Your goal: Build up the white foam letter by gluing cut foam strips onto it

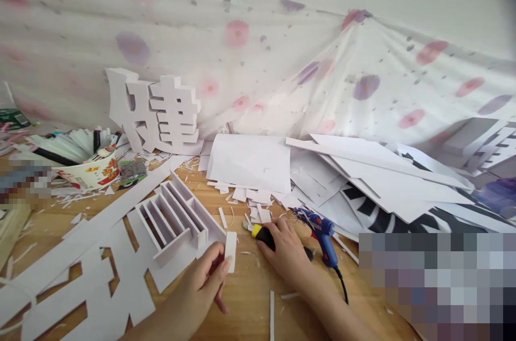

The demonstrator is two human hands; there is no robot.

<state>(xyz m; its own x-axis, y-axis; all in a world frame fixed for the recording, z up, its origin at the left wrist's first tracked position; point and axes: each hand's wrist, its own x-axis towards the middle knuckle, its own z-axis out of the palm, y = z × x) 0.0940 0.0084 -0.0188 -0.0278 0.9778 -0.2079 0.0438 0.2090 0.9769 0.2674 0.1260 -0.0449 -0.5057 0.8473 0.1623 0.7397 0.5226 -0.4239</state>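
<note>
Head view. Left hand (212, 276) pinches a white tab (231, 253) between thumb and fingers at the right edge of the cut-out (135, 274); edge grip presumably keeps most of its face clear. Contact between tab and cut-out: cannot tell. Right hand (285, 255) closes over the cutter (265, 237), right of the cut-out, blade end pointing towards it. Walls (176, 243) stand on edge atop the cut-out, apparently giving it depth. Glue gun (324, 233) lies farther right of the cut-out, probably for easy reach. Scraps (258, 198) lie behind the cut-out, likely pushed aside.
</note>
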